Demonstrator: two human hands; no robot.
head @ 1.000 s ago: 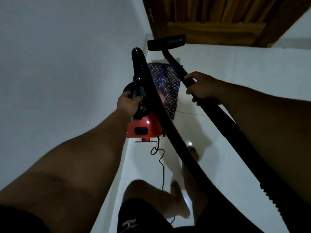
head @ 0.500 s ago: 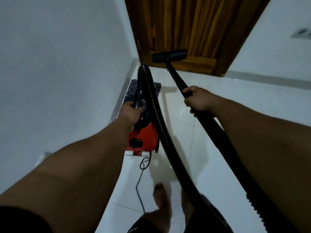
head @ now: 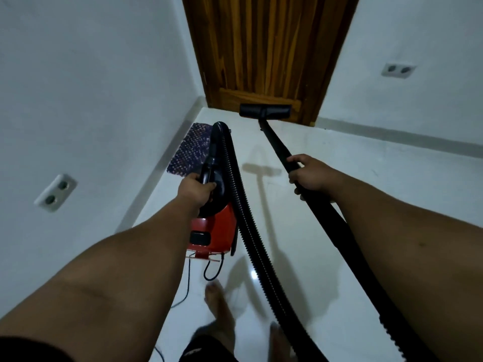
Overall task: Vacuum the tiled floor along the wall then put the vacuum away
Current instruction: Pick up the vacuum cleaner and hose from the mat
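Note:
My left hand (head: 196, 189) grips the black handle of a small red vacuum body (head: 214, 232), which hangs above the white tiled floor (head: 339, 184). A ribbed black hose (head: 243, 205) loops from the top of the body down past my legs. My right hand (head: 311, 176) is closed around the black wand (head: 277, 145). The wand ends in a wide black floor nozzle (head: 265, 111) that sits at the foot of the wooden door (head: 266, 48).
A patterned mat (head: 192, 150) lies against the left wall's skirting. Wall sockets sit low on the left wall (head: 55, 192) and on the right wall (head: 397, 70). The power cord (head: 213, 270) dangles under the vacuum and trails on the floor beside my bare feet (head: 220, 312).
The view has tilted up and I have stepped forward. The nozzle now lies at the door's base, farther ahead. Both hands keep their grips.

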